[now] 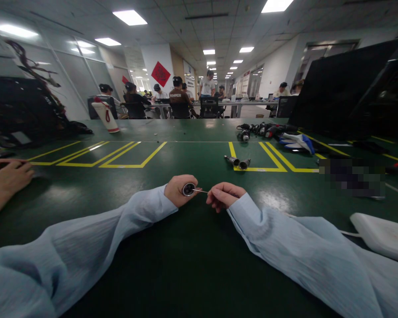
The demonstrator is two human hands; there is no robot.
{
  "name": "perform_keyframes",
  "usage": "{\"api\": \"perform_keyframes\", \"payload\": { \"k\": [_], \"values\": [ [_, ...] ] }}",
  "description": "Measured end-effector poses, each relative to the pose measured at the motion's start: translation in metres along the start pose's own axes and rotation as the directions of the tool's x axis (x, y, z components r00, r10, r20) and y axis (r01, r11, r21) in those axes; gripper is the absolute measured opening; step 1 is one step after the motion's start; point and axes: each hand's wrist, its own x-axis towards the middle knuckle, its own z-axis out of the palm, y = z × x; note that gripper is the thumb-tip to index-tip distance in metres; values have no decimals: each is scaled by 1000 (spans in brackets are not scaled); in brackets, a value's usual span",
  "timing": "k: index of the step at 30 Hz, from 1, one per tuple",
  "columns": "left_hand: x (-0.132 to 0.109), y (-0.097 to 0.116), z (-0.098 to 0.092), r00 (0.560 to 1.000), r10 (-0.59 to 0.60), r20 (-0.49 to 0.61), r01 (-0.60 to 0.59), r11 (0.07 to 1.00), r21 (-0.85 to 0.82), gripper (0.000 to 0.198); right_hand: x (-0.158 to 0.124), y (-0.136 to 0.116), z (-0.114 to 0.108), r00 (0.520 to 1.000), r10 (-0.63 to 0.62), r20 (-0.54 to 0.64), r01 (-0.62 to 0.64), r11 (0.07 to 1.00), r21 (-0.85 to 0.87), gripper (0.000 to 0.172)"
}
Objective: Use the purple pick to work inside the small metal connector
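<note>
My left hand [177, 189] is closed round a small round metal connector [188, 189], its open face turned toward my right hand. My right hand [223, 195] is pinched on a thin metal pin or wire [200, 191] whose tip reaches into the connector's face. Both hands rest low over the dark green table [192, 154], forearms in light blue sleeves. Two more small cylindrical connectors [238, 162] lie on the table just beyond my right hand, by a yellow line.
A pile of connectors and cables [260, 129] and blue-white gloves [298, 142] lie at the back right beside black monitors [345, 88]. Another person's hand [6, 176] rests at the left edge. A white device [383, 236] sits at the right. People sit at far desks.
</note>
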Motion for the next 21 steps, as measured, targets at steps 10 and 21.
{"api": "perform_keyframes", "payload": {
  "k": [10,21],
  "values": [
    [-1,5,-2,996,-62,60,52,987,153,17,-2,0,3,999,-19,-30,15,991,-131,17],
    [0,3,-1,999,-29,42,30,999,-21,20,-1,1,0,999,29,43,-30,1000,11,21]
  ]
}}
